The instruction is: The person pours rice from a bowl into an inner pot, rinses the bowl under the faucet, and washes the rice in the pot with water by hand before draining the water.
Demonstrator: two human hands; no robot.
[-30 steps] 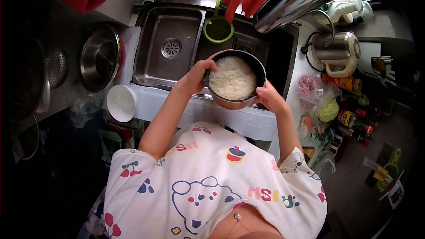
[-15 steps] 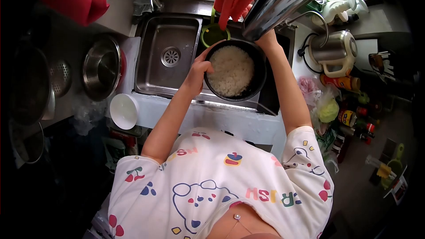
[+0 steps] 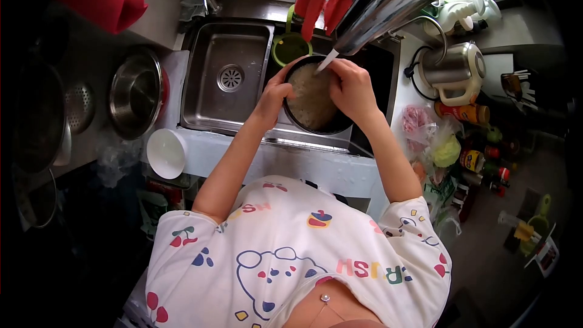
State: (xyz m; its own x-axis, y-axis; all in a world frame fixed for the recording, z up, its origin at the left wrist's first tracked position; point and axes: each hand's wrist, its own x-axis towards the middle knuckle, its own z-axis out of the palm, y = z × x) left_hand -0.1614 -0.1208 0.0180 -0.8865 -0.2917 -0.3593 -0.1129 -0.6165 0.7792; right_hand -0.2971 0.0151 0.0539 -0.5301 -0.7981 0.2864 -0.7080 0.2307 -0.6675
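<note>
A dark round pot point(image 3: 322, 130) is held over the right part of the sink. Inside it, rice point(image 3: 311, 100) sits in cloudy water. From the large silver tap point(image 3: 379, 9) above, a stream of water point(image 3: 327, 61) runs into the pot. My left hand point(image 3: 274, 98) grips the pot's left rim, thumb toward the inside. On the right rim, my right hand point(image 3: 353, 90) is closed with its fingers bent over the edge; some fingertips are hidden.
Left of the pot lies a steel sink basin point(image 3: 203, 106) with a green strainer point(image 3: 291, 48) behind. A white bowl point(image 3: 166, 153) and a steel basin point(image 3: 135, 94) stand at left. On the right are a kettle point(image 3: 452, 73), bagged vegetables point(image 3: 446, 150) and several bottles.
Water now flows from the tap into the pot, and the rice has turned cloudy. My right hand has come down from the tap to the pot's rim.
</note>
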